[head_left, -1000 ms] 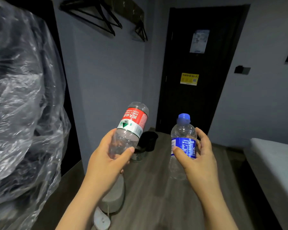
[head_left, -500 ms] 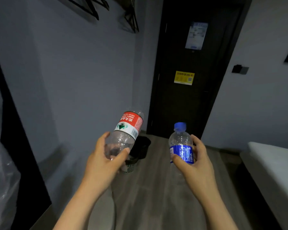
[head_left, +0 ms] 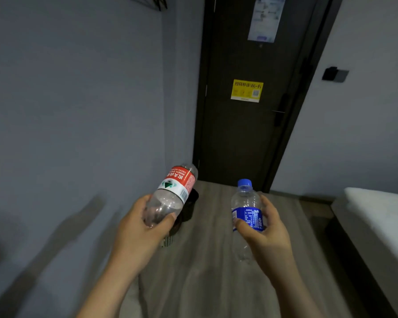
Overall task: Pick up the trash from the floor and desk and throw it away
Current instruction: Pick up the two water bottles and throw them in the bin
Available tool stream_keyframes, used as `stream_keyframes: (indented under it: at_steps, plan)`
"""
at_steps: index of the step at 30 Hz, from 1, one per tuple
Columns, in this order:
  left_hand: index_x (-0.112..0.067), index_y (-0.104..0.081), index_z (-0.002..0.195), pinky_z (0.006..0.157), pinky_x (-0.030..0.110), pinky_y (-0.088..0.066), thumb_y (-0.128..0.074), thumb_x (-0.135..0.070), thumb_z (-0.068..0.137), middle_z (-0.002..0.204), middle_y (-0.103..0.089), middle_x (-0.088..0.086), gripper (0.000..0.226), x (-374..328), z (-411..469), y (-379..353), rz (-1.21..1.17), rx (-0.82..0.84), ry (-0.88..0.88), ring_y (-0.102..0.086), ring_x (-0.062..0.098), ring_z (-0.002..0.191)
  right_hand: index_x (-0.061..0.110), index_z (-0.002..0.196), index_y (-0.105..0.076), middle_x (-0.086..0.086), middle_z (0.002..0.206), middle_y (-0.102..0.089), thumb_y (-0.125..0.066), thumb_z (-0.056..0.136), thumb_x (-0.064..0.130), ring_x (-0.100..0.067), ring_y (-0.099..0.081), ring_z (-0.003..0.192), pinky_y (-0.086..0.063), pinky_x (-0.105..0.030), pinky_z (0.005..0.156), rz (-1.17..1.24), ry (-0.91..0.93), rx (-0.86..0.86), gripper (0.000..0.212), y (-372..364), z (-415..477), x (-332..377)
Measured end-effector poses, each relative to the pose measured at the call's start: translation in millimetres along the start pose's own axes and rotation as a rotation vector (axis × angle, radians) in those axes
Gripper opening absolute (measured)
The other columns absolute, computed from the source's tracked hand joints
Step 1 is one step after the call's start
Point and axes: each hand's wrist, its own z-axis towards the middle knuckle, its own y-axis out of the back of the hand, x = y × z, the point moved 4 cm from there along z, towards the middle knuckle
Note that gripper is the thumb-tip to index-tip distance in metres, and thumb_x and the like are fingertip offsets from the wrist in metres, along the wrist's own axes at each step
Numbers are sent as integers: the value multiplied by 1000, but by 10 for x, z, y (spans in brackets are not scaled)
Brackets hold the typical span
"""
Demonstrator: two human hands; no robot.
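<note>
Both hands loaded: one clear plastic bottle each, held above the wood floor [head_left: 207, 283], facing the dark door [head_left: 239, 138]
Left hand [head_left: 138, 232] curled round the red-label bottle [head_left: 174, 190], which is tilted up and to the right with its label print upside down; right hand [head_left: 268, 236] curled round the blue-label bottle [head_left: 246, 214], which is upright with its blue cap on top. Bottles apart. Black bin [head_left: 191, 204] on the floor by the left wall, partly hidden behind the red-label bottle. Yellow Wi-Fi sticker [head_left: 246, 90] on the door; pale bed [head_left: 379, 216] at the right edge
</note>
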Motion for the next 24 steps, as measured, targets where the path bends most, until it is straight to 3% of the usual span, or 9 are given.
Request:
stream_keyframes:
  at_steps: [4,7,9,14,17,24]
  plan:
    - [-38,-50,101,43,13,-42,-74,-16,78,95,-67,-3,41,-15,608,-472,1,-10,23,-67,13,65,31,143,-34,9,117,-41,-75,78,18,-6,-57,87,-45,-14,58,-44,5,7,79,51,770,-132]
    - [-33,-51,110,40,12,-42,-74,-15,78,99,-66,3,43,-52,1041,-834,9,-3,42,-66,19,71,44,129,-42,7,109,-44,-74,78,19,-7,-58,84,-44,-15,60,-64,14,50,65,122,1355,-183]
    - [-33,-54,109,40,14,-43,-74,-15,78,98,-67,2,41,-28,1289,-1043,5,-12,49,-67,18,66,37,137,-38,9,108,-42,-73,78,21,-6,-57,86,-44,-17,63,-70,13,55,70,149,1719,-250]
    - [-39,-60,96,41,15,-43,-77,-19,76,84,-69,-7,33,129,1816,-1421,58,-29,83,-66,11,54,31,144,-33,7,118,-42,-74,79,21,-2,-55,87,-41,-14,61,-70,-44,96,77,111,2408,-499]
    - [-45,-57,88,53,25,-47,-77,-25,74,83,-69,-12,31,249,2205,-1582,113,-50,90,-66,15,57,26,148,-26,6,124,-41,-75,76,22,-4,-54,88,-42,-14,64,-94,-69,131,87,13,2811,-670]
    - [-42,-52,104,47,23,-46,-76,-30,74,93,-66,-12,41,713,3354,-1924,142,-52,152,-62,12,50,24,149,-22,-2,141,-34,-78,75,25,-7,-52,93,-43,-14,66,-193,-119,206,93,-488,3898,-1049]
